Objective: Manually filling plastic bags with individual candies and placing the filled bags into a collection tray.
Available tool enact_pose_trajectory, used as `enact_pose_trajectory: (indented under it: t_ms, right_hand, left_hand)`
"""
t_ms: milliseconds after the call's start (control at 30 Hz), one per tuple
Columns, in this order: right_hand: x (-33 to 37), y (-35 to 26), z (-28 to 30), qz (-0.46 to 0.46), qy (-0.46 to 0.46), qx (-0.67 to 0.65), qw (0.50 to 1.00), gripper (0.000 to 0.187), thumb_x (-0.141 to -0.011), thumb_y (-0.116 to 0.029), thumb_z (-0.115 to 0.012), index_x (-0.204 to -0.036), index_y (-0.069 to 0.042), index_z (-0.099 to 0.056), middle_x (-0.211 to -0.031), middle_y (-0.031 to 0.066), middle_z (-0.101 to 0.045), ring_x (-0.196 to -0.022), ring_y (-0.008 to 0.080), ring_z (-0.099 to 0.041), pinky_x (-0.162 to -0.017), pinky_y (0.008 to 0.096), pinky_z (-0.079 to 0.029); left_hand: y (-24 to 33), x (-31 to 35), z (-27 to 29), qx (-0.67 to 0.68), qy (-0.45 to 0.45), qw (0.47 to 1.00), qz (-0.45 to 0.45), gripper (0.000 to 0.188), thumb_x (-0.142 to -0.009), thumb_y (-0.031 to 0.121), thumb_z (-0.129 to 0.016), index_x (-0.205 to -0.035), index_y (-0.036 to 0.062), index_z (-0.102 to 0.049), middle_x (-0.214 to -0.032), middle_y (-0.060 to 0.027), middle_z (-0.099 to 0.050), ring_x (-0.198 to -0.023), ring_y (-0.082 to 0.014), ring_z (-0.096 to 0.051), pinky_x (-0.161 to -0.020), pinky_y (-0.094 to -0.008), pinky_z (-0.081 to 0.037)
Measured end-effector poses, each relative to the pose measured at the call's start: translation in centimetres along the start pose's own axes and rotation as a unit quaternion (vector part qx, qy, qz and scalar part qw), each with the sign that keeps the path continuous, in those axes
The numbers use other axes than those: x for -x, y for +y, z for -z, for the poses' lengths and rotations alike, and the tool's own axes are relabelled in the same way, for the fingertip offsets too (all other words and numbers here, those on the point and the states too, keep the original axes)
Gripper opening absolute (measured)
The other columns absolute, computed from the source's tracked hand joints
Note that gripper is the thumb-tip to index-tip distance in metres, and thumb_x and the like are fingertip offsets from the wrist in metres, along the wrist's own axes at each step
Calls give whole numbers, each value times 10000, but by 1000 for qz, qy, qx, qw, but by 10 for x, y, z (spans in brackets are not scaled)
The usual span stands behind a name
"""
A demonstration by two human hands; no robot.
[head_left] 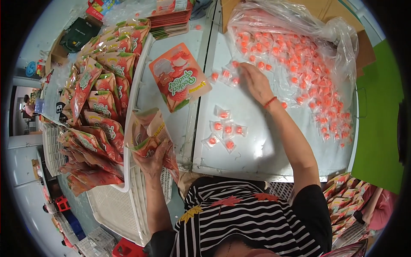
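Observation:
My left hand [150,160] grips an open pouch [163,127], red with a printed fruit pattern, at the table's left edge. The pouch's mouth faces up, and its contents are hidden. Over the table, my right hand [255,83] has its fingers stretched out beside a few wrapped red candies [226,74], its palm turned down. Nearer to me lies a small group of wrapped candies [228,128]. A flat pouch [180,77] rests on the table between my hands.
A big heap of wrapped candies [308,77] spills from a clear plastic bag [295,17] in a cardboard box [367,49] at the right. On the left, a white basket [127,167] is crowded with filled pouches [105,103]. A pouch stack [171,21] stands at the back.

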State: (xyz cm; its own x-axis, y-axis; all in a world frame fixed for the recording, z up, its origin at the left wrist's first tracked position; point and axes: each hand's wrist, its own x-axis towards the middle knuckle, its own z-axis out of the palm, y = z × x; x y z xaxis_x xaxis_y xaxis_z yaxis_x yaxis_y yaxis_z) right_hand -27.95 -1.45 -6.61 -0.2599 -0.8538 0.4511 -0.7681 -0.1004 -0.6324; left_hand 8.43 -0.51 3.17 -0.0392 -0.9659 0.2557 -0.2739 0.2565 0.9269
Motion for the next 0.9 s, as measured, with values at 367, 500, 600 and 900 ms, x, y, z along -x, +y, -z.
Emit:
enact_pose_trajectory:
  t_ms: [367,500,600,900]
  right_hand:
    - [-5,-4,-6,32,-13,1,999,273,-973,-192,-399,-1166,-55,-535,-1016,131,-642,-945,247,-619,-826,310,-471]
    - [-11,-26,-2,-233,-18,-287,929,294,-972,-208,-418,-1180,-35,-533,-1084,56,-633,-992,140,-578,-857,278,-448]
    - [-29,-33,0,-123,-46,-187,974,347,-961,-293,-434,-1195,-58,-535,-1146,111,-597,-1077,227,-558,-921,351,-412]
    - [-2,-40,-29,208,-196,106,952,361,-924,-339,-492,-1218,-133,-534,-1344,119,-444,-1262,279,-400,-1035,544,-277]
  left_hand:
    - [6,-3,-6,35,-35,999,19,565,-671,95,-826,-1133,-41,-532,-952,-84,-620,-793,-154,-590,-749,-271,-488]
    - [-5,5,9,24,-33,999,24,521,-672,66,-818,-1102,-33,-540,-924,-68,-622,-776,-142,-589,-733,-261,-488]
    - [1,3,5,35,-35,998,26,461,-670,53,-816,-1045,-29,-562,-881,-56,-625,-752,-131,-585,-715,-252,-486]
    - [4,-1,-3,11,-101,994,50,380,-675,36,-803,-981,-30,-587,-858,-53,-630,-727,-129,-588,-693,-251,-493]
